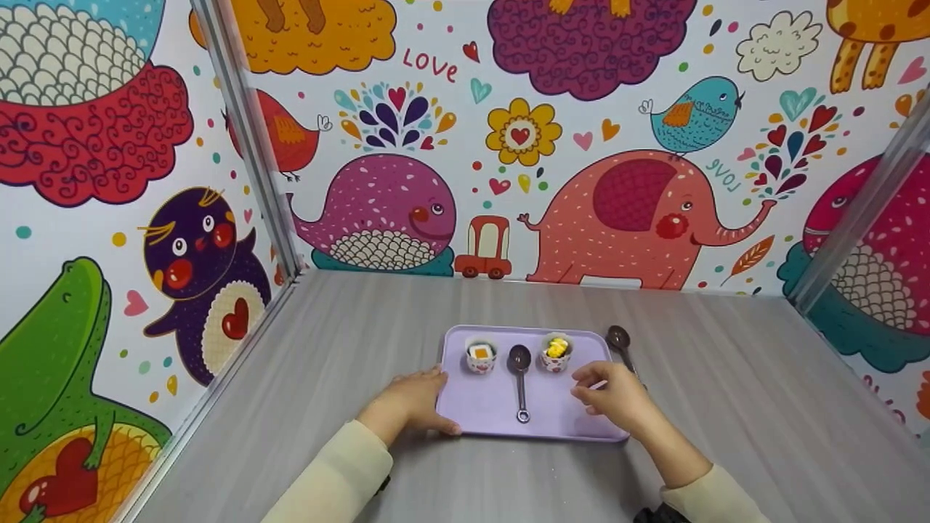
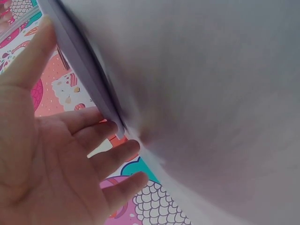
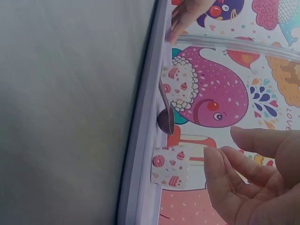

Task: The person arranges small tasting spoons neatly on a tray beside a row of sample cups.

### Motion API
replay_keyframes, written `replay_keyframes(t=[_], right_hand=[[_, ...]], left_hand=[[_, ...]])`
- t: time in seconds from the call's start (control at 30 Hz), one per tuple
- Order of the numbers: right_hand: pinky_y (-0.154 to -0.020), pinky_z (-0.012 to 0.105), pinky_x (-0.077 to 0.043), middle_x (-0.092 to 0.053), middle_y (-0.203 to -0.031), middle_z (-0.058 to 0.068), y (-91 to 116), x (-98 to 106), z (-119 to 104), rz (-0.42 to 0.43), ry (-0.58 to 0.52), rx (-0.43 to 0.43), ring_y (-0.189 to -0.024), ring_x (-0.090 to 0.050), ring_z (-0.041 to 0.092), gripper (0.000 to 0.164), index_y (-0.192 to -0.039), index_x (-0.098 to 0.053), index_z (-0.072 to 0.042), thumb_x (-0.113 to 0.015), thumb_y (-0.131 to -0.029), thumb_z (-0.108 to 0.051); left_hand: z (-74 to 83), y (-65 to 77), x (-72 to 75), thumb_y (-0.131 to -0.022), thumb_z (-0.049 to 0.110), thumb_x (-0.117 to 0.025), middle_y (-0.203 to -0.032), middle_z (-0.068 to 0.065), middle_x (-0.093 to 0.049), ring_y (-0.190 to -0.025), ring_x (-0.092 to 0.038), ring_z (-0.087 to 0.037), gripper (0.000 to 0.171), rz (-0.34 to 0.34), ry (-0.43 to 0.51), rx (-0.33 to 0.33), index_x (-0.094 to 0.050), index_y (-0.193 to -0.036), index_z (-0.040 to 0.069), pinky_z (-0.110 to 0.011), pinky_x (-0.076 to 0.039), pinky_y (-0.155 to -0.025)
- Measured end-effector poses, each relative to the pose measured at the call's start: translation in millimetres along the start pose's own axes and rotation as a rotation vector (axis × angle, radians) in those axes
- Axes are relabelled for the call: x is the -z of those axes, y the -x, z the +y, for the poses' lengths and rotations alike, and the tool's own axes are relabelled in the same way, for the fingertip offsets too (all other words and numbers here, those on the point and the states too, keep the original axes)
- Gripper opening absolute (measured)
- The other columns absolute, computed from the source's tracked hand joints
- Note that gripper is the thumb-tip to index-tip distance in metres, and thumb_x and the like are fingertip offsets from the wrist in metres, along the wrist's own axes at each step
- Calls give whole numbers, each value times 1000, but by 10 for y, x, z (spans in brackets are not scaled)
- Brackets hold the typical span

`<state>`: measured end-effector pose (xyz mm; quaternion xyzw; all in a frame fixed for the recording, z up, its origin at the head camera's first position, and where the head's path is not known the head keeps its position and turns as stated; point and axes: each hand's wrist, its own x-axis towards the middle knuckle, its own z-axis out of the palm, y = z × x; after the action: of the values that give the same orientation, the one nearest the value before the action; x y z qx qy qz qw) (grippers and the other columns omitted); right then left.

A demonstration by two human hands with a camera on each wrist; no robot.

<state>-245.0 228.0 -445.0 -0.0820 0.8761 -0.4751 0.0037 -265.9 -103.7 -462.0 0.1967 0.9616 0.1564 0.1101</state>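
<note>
A lilac tray (image 1: pixel 483 415) lies on the table. On it stand two small patterned paper cups: the left cup (image 1: pixel 481 362) holds a white and orange piece, the right cup (image 1: pixel 556 361) something yellow and dark. Between them lies a dark spoon (image 1: pixel 520 358), handle toward me. My left hand (image 1: pixel 413 402) touches the tray's left edge, thumb by the near corner, fingers extended in the left wrist view. Over the tray's right part hovers my right hand (image 1: pixel 612 392), fingers loosely bent; the right wrist view shows a gap between thumb and fingertips (image 3: pixel 213 161), with nothing held.
A second dark spoon (image 1: pixel 619 338) lies on the grey table (image 1: pixel 327 349) just beyond the tray's right edge, its handle partly behind my right hand. Walls with cartoon animals (image 1: pixel 625 211) enclose the table at the back and sides, joined by metal corner posts (image 1: pixel 251 131).
</note>
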Motion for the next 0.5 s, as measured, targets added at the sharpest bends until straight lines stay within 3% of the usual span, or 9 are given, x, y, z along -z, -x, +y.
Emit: replay_keyframes(t=[0.27, 0.5], right_hand=[[-63, 29, -60, -67, -88, 8, 26, 131, 63, 2, -10, 19, -76, -66, 21, 23, -106, -66, 11, -73, -88, -1], [-64, 28, -58, -68, -91, 11, 41, 253, 123, 8, 18, 47, -78, -66, 31, 23, -107, -67, 10, -73, -89, -2]], left_hand=[[2, 1, 14, -76, 51, -83, -156, -21, -39, -143, -37, -38, 99, -5, -9, 9, -43, -147, -5, -55, -28, -116], [9, 1, 19, -76, 52, -83, -157, -20, -37, -144, -35, -37, 100, -17, 0, 26, -42, -149, -3, -54, -27, -117]])
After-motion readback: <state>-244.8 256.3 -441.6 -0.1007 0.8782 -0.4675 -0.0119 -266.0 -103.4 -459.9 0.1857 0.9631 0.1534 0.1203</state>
